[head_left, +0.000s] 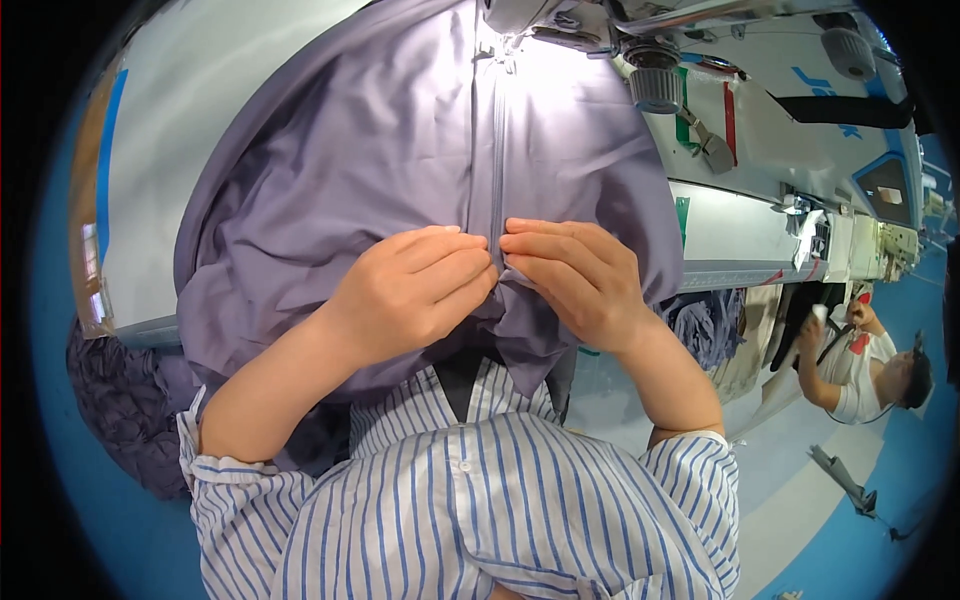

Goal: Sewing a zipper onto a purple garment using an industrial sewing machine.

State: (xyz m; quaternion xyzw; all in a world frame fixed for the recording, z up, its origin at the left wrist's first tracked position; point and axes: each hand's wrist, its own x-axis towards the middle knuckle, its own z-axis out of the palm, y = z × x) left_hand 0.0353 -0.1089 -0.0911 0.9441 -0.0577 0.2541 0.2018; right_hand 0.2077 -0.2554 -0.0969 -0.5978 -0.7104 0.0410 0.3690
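Observation:
A large piece of purple-grey fabric spreads over the sewing table and hangs down toward me over its near edge. Down its middle runs a long zipper, its far end beneath the needle area of the sewing machine. My left hand pinches the fabric just left of the zipper's near part. Opposite it, my right hand pinches the fabric at the zipper's right side, with a small fold showing under the fingers. The fingertips of both hands almost meet. A bright lamp lights the cloth near the presser foot.
The white table top shows at the left. Bunched dark purple cloth lies low at the left. Scissors-like metal tool rests right of the machine. A person works at the far right, by more machines.

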